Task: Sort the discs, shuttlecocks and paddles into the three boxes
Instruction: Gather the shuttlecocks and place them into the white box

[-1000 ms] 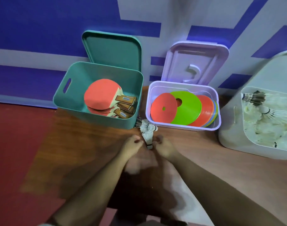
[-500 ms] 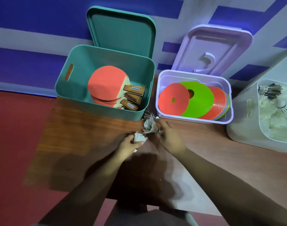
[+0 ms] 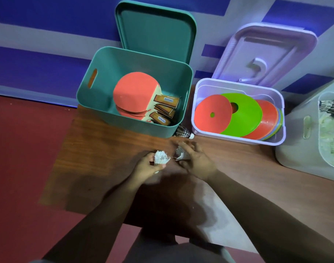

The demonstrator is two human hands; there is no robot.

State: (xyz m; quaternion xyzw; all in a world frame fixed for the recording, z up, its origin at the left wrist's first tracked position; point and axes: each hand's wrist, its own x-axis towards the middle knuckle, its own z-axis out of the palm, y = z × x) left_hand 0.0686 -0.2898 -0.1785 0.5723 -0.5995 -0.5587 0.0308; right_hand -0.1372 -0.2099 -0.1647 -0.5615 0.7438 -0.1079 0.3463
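At mid-table point(image 3: 105, 149), the left hand point(image 3: 148, 167) grips a frayed shuttlecock point(image 3: 161, 158); the right hand point(image 3: 199, 161) holds a second shuttlecock point(image 3: 182, 155). Labels on the paddles point(image 3: 135, 90) are illegible.

Place: seeming to be a sports or games room | wall point(image 3: 39, 59) showing bold blue and grey painted bands | red floor point(image 3: 20, 168) lying around a wooden table point(image 3: 105, 158) | teal box point(image 3: 134, 128) holding paddles point(image 3: 134, 90), lilac box point(image 3: 228, 136) holding discs point(image 3: 244, 114), grey box point(image 3: 295, 149) holding shuttlecocks point(image 3: 331, 126)

Grips, joined before, drawn apart: left grip point(image 3: 149, 166) now holds white shuttlecock point(image 3: 161, 158), right grip point(image 3: 198, 160) holds second shuttlecock point(image 3: 182, 154).
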